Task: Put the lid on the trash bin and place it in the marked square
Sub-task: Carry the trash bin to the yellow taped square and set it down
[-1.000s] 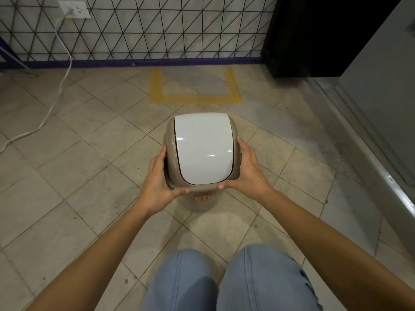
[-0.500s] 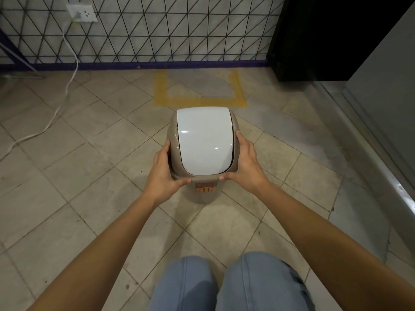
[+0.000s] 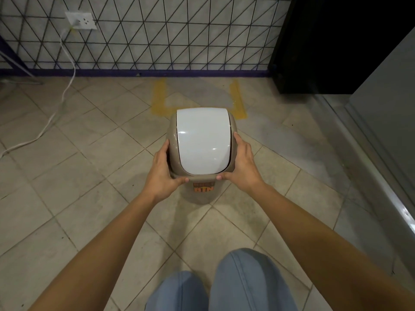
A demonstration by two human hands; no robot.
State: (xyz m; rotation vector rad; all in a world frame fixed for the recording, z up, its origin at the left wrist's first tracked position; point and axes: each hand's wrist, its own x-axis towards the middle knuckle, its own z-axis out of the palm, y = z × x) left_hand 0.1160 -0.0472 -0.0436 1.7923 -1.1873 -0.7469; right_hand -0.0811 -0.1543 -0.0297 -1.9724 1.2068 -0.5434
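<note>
Closest to me, at 6 o'clock, I see two knees in soft blue jeans [image 3: 224, 286], and two bare arms reach out from there. My left hand [image 3: 162, 170] and my right hand [image 3: 241, 167] hold the trash bin [image 3: 203, 192], one on each side, fingers wrapped tight on the rim of the lid [image 3: 203, 142], thumbs on the near edge. The lid is on, so I think that part is done. It has a smooth, shiny white flap in a tan plastic frame, round at the corners. The bin is in the middle of my view, and I cannot tell if it touches the floor tiles [image 3: 85, 171], which are flat, beige and a bit dirty. At 12 o'clock, just past the bin, is the marked square [image 3: 160, 102] of worn yellow paint. The bin's far edge covers its near line, so the bin must go forward more. At 10 o'clock a white cord [image 3: 65, 90] runs up to a wall socket [image 3: 81, 20].
</note>
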